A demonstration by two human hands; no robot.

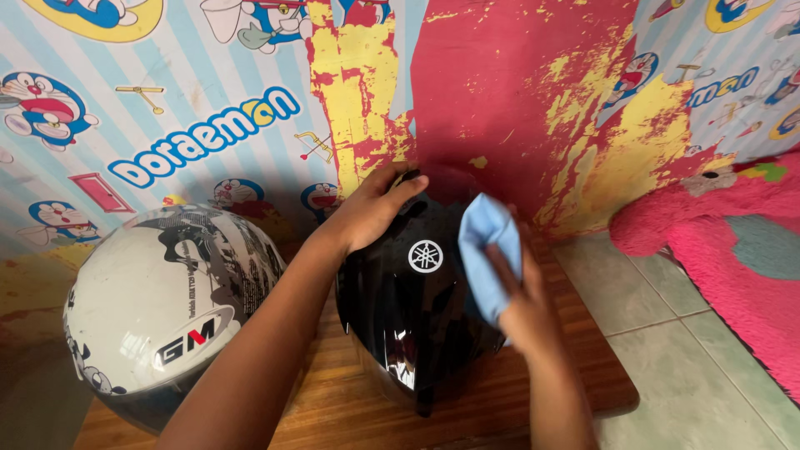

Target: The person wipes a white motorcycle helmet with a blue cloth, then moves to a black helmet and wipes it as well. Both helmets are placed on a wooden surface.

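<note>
Even, soft daylight; colours saturated. Small glare spots showed on black helmet [412, 308]. Right hand [521, 304] motion-blurred. Faint shadow fell under forearms.

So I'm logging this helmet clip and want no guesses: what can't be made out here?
Head view only:
- Black helmet: far side hidden by the left hand and blue cloth.
- Right hand: fingers blurred, palm hidden by the cloth.
- White helmet: underside out of sight.
- Pink plush toy: cut off by the right edge.
</note>
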